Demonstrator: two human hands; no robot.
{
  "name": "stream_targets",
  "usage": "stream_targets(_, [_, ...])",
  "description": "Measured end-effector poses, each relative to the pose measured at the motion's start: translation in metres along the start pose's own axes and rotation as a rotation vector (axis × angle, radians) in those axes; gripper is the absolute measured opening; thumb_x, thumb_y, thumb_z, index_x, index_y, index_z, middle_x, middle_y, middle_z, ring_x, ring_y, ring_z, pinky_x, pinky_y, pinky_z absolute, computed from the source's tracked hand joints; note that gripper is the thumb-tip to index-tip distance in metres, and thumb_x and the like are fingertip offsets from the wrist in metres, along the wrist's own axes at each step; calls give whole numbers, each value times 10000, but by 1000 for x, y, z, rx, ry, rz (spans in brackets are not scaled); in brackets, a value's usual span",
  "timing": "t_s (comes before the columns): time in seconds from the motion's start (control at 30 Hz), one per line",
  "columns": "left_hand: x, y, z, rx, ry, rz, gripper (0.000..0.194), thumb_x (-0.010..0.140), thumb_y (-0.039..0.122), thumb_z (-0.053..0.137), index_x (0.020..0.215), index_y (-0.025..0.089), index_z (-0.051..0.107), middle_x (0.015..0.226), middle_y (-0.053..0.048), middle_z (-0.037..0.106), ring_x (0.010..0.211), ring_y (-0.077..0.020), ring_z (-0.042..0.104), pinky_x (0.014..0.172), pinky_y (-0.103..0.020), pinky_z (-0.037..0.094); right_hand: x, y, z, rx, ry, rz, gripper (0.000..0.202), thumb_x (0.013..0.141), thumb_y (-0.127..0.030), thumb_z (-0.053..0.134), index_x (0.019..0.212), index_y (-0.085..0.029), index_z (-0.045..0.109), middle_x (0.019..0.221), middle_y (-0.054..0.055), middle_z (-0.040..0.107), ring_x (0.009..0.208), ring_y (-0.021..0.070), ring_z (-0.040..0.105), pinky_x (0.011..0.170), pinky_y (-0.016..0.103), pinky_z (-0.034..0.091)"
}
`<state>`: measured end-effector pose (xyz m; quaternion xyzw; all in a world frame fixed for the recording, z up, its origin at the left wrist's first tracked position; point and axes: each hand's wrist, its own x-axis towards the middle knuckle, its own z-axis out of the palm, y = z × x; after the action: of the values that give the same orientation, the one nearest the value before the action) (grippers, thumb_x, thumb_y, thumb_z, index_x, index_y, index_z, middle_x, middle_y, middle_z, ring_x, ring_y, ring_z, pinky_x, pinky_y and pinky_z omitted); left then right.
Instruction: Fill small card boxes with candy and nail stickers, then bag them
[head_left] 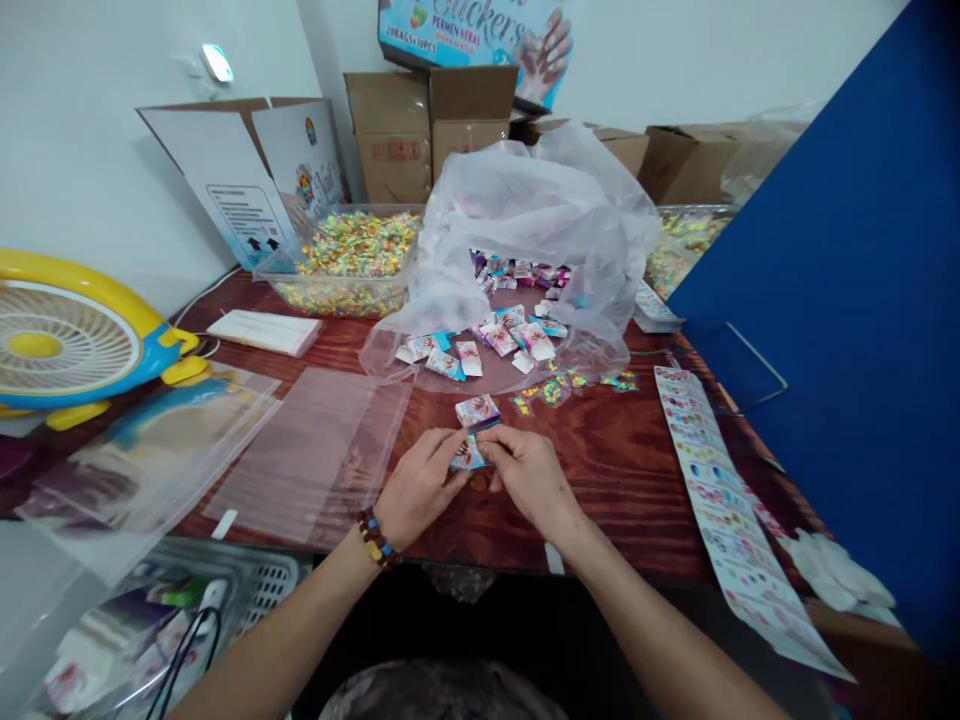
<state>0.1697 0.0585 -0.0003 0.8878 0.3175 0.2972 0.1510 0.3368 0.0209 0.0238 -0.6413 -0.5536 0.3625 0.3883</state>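
Note:
Between my two hands is a small blue printed candy box, pinched by the fingers of my left hand and my right hand. Just beyond the fingertips lies a second small box, pink and white on top. Several more little boxes spill from the mouth of a large clear plastic bag. Small clear packets of coloured candy rest on the table in front of the bag. My fingers hide part of the held box.
A tub of coloured candy stands left of the bag. A yellow and blue fan and clear plastic sleeves are at left. On the right, a long sticker strip hangs over the table's edge beside a blue panel.

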Motion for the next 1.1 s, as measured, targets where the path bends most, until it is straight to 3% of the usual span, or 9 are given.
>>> stream_targets(0.17, [-2,5,1,-178,12,-138,380,895,237,562,1265,161,513,1143,-113,606,1071,-217,586,968,-395,491,-8,0,0,-116,39,-185,208,842,-216,535,956,-237,707,916,42,707,822,191,657,743,295,479])
stream_targets(0.27, [-3,7,-10,-424,-109,-241,372,898,282,564,1261,202,544,1147,-90,629,1051,-207,602,935,-373,508,-10,3,-6,42,-32,-139,186,822,-207,554,942,-225,695,881,23,703,735,162,642,668,268,489])
stream_targets(0.43, [-7,9,-22,-855,-294,-445,435,850,301,615,1275,237,544,1001,-40,651,798,-152,636,662,-263,563,-11,6,-13,248,-197,-67,114,816,-235,577,851,-199,678,759,-8,671,601,120,585,587,237,478])
stream_targets(0.5, [-10,11,-19,-903,-273,-487,399,815,275,648,1205,222,580,889,-7,630,731,-124,611,650,-241,547,-13,8,-13,219,-198,-153,104,799,-211,596,832,-209,695,808,5,659,704,140,606,651,251,483])
stream_targets(0.57, [-14,14,-14,-940,-223,-531,360,798,279,664,1143,212,590,847,8,613,714,-114,597,650,-237,537,-16,12,-13,194,-119,-232,94,785,-216,630,844,-219,703,889,20,639,770,151,607,686,261,479])
stream_targets(0.7, [-23,20,-4,-1060,-126,-609,336,790,313,674,1090,205,570,895,-5,635,772,-135,623,681,-260,538,-29,23,-11,242,62,-159,157,825,-319,639,943,-220,668,882,18,599,622,118,568,576,245,465])
stream_targets(0.77, [-27,24,-3,-1080,-108,-609,326,796,302,672,1089,206,568,915,-11,647,809,-144,633,722,-273,536,-33,26,-9,251,40,-144,202,825,-341,648,988,-224,669,918,27,611,634,122,577,580,248,477])
stream_targets(0.9, [-30,28,-3,-1067,-87,-593,312,809,281,666,1097,214,565,909,-3,643,807,-132,625,751,-271,527,-35,26,-1,255,23,-236,147,824,-316,648,931,-234,706,982,46,619,868,176,611,773,288,497])
stream_targets(1.1, [-28,29,-2,-1075,-76,-594,307,814,291,654,1096,221,555,908,-3,630,820,-145,624,757,-289,530,-34,28,4,336,1,-175,179,823,-329,651,977,-238,670,978,36,628,860,175,610,751,273,501])
